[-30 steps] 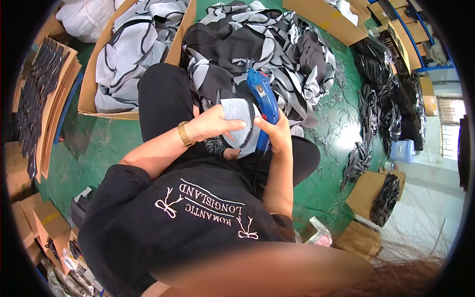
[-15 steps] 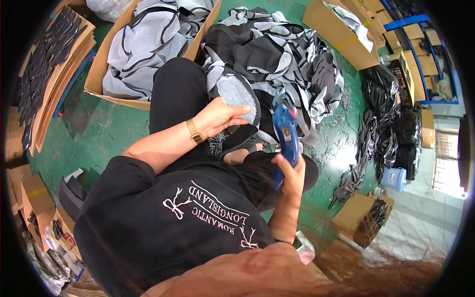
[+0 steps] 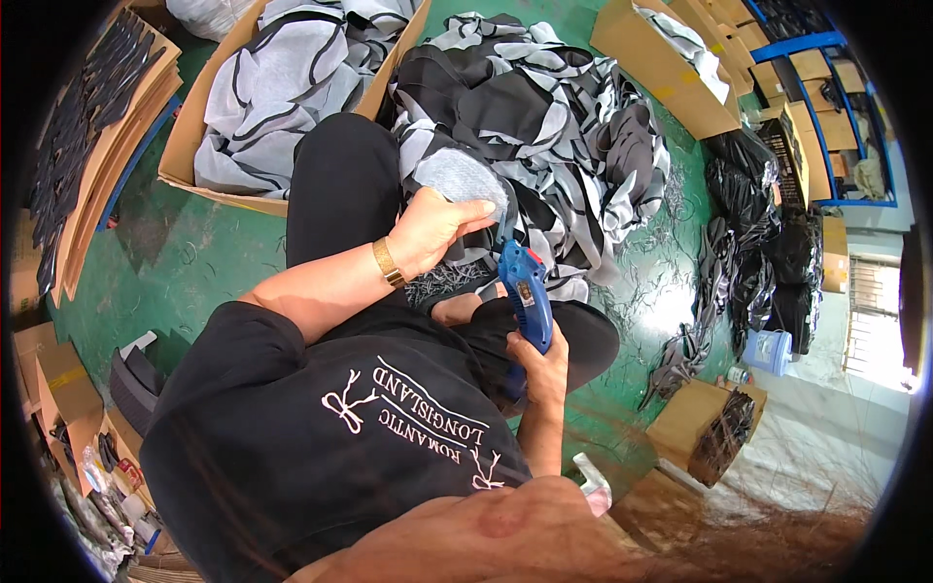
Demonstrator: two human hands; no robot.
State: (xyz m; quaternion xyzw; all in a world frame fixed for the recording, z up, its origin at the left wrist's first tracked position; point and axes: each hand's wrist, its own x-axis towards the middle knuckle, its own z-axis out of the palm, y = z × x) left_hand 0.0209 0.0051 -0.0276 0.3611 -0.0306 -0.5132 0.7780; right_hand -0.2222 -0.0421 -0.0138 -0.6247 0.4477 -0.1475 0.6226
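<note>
My left hand (image 3: 434, 231) pinches the edge of a rounded fabric piece (image 3: 459, 179), light grey on the face turned up, with a dark strip along its border. A pair of blue cordless electric scissors (image 3: 528, 291) with a red button is gripped in my right hand (image 3: 542, 364). Their head points up and left, at the fabric's right edge close to my left fingertips; whether the blades touch the cloth I cannot tell. Just beyond lies a big heap of black and grey fabric pieces (image 3: 505, 102).
At the far left stands an open carton (image 3: 180, 173) full of similar grey pieces. Dark thin scraps litter the green floor (image 3: 637, 282). Black plastic bags (image 3: 743, 180), a blue-white jug (image 3: 769, 351) and a blue shelf rack (image 3: 797, 43) line the right. Stacked cardboard (image 3: 146, 126) sits left.
My right hand has brought the electric scissors left, their head now at the fabric's edge and less blurred. The left hand keeps its pinch, turned slightly.
</note>
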